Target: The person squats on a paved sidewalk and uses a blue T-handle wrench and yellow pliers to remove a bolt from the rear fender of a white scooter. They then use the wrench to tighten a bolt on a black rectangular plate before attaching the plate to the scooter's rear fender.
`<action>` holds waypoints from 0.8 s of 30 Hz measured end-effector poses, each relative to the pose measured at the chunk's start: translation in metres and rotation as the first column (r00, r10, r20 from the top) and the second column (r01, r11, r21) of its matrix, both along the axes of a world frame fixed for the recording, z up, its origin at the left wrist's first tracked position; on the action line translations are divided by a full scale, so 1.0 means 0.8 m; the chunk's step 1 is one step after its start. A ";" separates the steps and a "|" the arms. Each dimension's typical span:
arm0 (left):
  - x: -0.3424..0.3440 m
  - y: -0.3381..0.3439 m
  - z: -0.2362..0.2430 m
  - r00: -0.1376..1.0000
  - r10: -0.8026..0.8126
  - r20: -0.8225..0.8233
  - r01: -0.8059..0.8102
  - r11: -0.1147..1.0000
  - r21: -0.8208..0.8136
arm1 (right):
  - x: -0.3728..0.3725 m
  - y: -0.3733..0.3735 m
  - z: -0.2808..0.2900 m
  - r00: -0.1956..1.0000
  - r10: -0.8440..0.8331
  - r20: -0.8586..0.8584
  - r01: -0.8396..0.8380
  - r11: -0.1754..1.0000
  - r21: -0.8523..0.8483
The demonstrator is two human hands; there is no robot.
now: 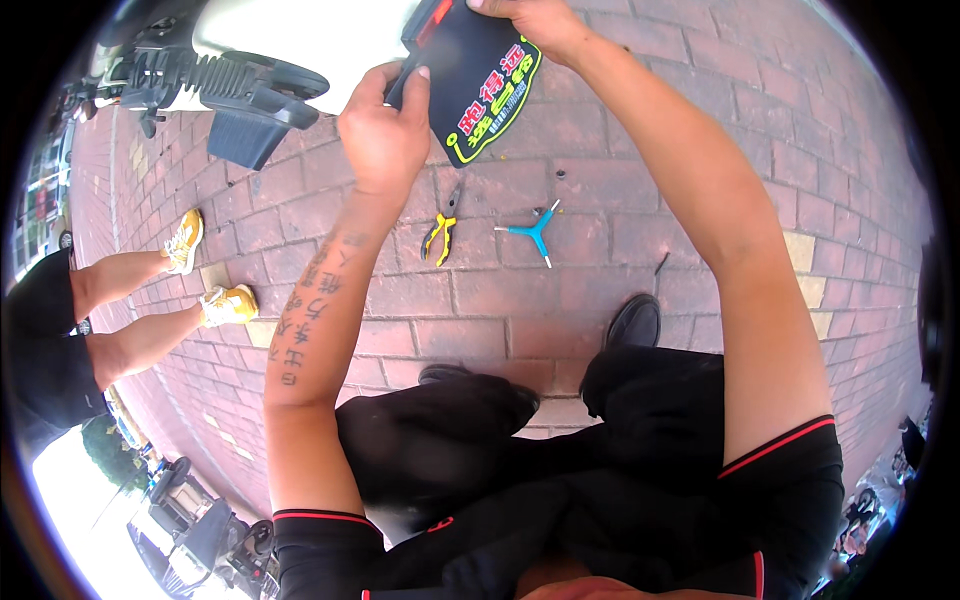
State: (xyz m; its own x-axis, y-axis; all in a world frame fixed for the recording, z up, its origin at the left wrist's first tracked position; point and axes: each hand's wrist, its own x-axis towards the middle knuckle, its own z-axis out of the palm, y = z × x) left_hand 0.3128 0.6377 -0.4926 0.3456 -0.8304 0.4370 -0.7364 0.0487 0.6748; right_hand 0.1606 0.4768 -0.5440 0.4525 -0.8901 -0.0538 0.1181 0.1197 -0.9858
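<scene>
A black mud flap (470, 85) with a yellow-green border and bright printing hangs at the top of the head view, below a red reflector (433, 20) next to a white vehicle body (300, 35). My left hand (388, 130) grips its left edge, thumb in front and fingers curled behind. At the flap's upper right, my right hand (535, 22) holds it with the thumb on its face; the frame's top cuts off part of that hand. On the bricks below lie yellow-and-black pliers (441, 228) and a blue three-armed hex wrench (535, 234).
Left of the white body are a coil spring shock (205, 75) and a black fender piece (245, 135). A person in yellow shoes (230, 305) stands at the left on the brick paving (400, 300). Parked scooters (190, 530) show at the lower left. A thin dark piece (662, 263) lies near my shoe.
</scene>
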 end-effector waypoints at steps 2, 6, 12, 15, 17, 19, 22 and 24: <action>-0.002 -0.002 0.001 1.000 -0.014 -0.004 0.014 1.000 0.014 | -0.004 -0.001 -0.003 1.000 -0.016 -0.026 0.016 1.000 -0.014; -0.001 0.004 0.006 0.999 -0.008 0.033 0.007 1.000 0.020 | -0.007 0.005 0.010 0.998 0.002 -0.070 -0.002 1.000 0.004; 0.000 0.008 0.013 0.996 -0.033 0.081 0.032 0.999 0.015 | 0.002 0.007 0.005 0.993 -0.077 -0.086 0.070 0.994 -0.087; -0.007 0.008 0.018 0.998 -0.049 0.042 0.045 0.996 0.076 | -0.003 0.001 0.000 0.990 -0.094 -0.110 0.082 0.991 -0.105; -0.007 0.009 0.019 0.998 -0.044 0.034 0.040 0.994 0.099 | 0.000 0.001 -0.003 0.994 -0.078 -0.081 0.069 0.993 -0.100; -0.010 0.011 0.021 0.999 -0.028 0.017 0.026 0.992 0.122 | 0.002 -0.001 -0.007 0.998 -0.056 -0.026 0.053 0.994 -0.097; -0.010 0.011 0.020 0.999 -0.019 0.028 0.016 0.993 0.118 | 0.005 -0.001 -0.011 0.997 -0.045 0.059 0.050 0.995 -0.088; -0.008 0.011 0.018 0.999 -0.037 0.012 0.035 0.994 0.107 | 0.005 0.000 -0.010 0.997 -0.039 0.069 0.045 0.995 -0.089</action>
